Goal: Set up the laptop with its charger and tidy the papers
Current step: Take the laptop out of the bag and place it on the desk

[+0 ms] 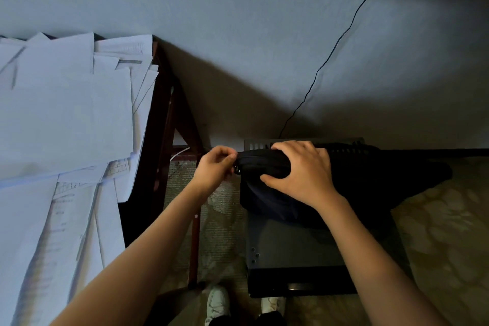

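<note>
Under gripping right hand (301,173), black bag (370,177); left hand (215,167) pinches zipper (237,169).

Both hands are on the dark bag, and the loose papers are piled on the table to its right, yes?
Not quite. The head view shows the papers piled on the table to the left of the dark bag, not its right. The left hand and right hand are both on the bag.

Papers (66,114) are showing white w/ faint grey print; counter (162,103) is looking dark red-brown; bag (370,174) is reading black; carpet (449,233) is showing beige w/ blotchy pattern; shoes (217,299) white.
</note>
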